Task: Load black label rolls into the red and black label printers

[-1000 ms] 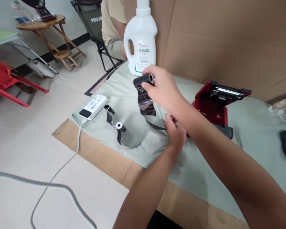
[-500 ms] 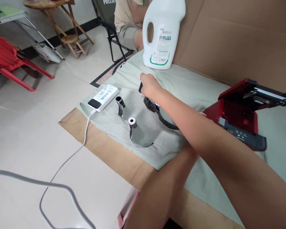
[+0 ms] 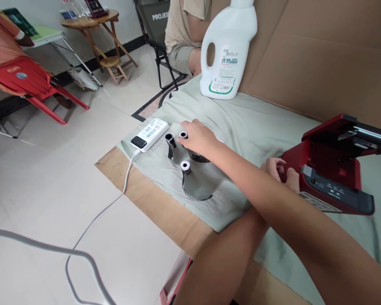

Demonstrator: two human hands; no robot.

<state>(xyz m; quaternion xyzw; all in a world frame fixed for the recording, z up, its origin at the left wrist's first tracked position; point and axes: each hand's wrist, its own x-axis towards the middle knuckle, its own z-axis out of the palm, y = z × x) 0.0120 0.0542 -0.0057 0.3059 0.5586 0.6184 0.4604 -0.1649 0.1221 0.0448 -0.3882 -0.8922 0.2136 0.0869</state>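
My right hand (image 3: 198, 137) is at the cloth, thumb and fingers curled round a small upright roll (image 3: 183, 134) with a pale core. A dark strip (image 3: 199, 157) curves below this hand, partly hidden by it. Just left stands a second small dark roll (image 3: 169, 140). Nearer me is a third roll (image 3: 185, 166), its dark strip trailing over the cloth. My left arm passes beneath the right one, and my left hand (image 3: 281, 171) grips the near left corner of a red printer-like box (image 3: 330, 173). The box's lid is raised and its front carries a dark button panel.
A white power bank (image 3: 150, 134) with a plugged-in cable (image 3: 127, 180) lies at the cloth's left edge. Behind stands a large white detergent jug (image 3: 224, 55) before a cardboard wall (image 3: 311, 55). A seated person (image 3: 186, 38) and a red chair (image 3: 25, 80) are farther off.
My right hand has come down with its roll, now beside the other two. My left hand, mostly hidden before, shows on the red box. The view has shifted slightly.
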